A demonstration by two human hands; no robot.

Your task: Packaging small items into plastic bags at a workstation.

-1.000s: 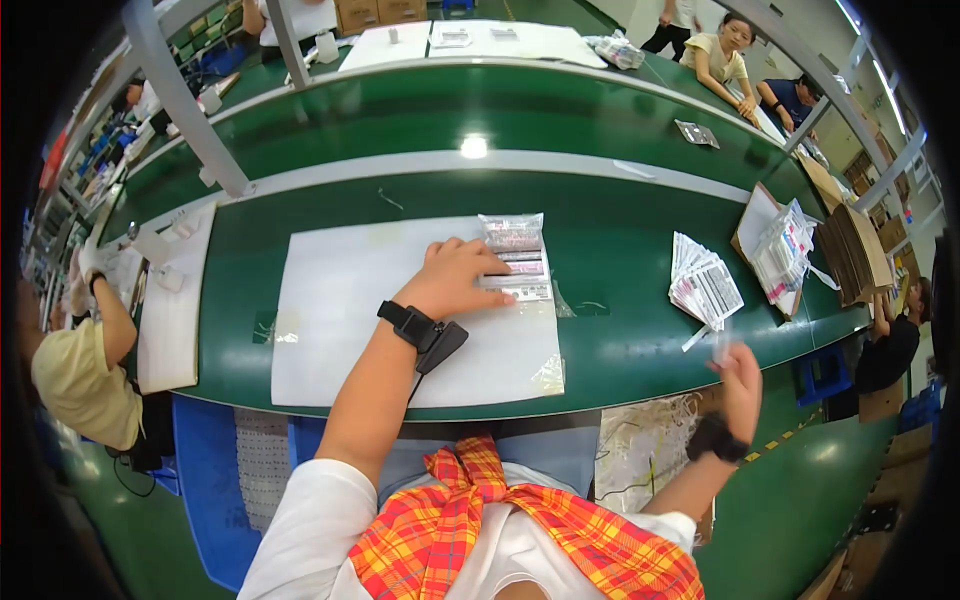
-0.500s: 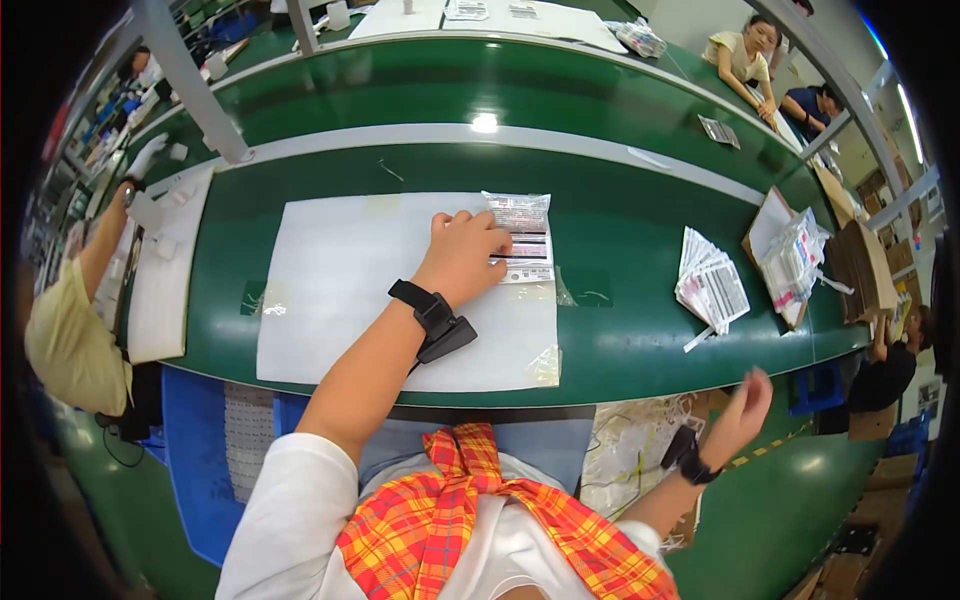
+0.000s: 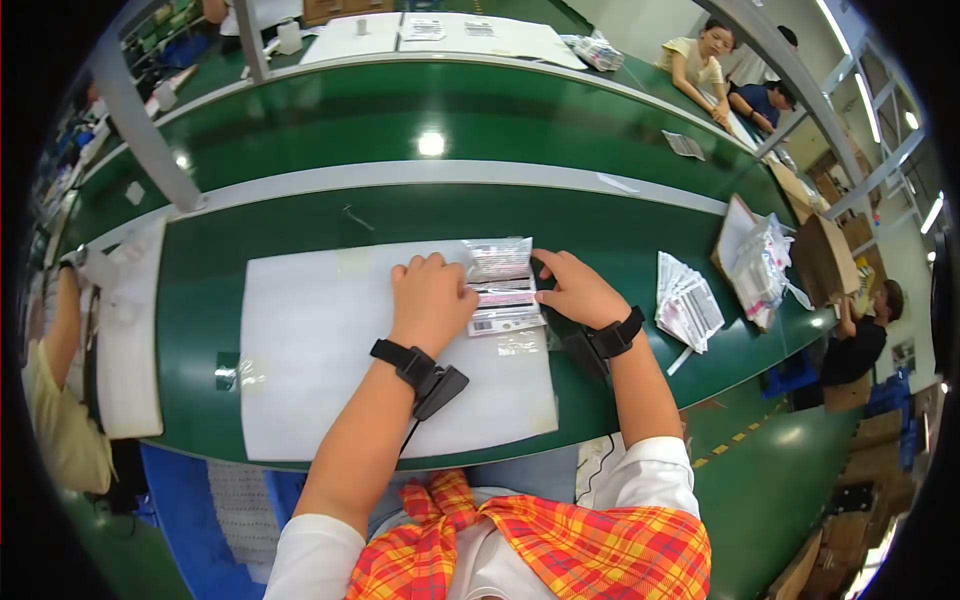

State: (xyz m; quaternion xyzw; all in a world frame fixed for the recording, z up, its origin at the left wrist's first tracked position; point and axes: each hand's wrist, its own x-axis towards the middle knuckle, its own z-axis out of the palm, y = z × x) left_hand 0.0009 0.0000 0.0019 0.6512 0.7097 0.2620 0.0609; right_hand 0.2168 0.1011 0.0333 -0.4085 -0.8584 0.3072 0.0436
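A flat clear plastic bag with a printed sheet in it lies on the upper right part of a white foam mat. My left hand is at the bag's left edge, its fingers curled and the thumb touching the edge; its fingertips are partly hidden. At the bag's right edge rests my right hand, index finger and thumb apart, one near the upper corner and the other lower down the edge. Both wrists wear black straps with small dark devices.
A fanned stack of printed sheets lies to the right on the green table. Beyond it an open carton holds plastic bags. A blue crate stands below the table edge, left. Co-workers sit at both sides and across.
My right hand has come up from beyond the table's front edge to the bag's right side. My left hand has shifted off the printed face to the bag's left edge. The view has shifted.
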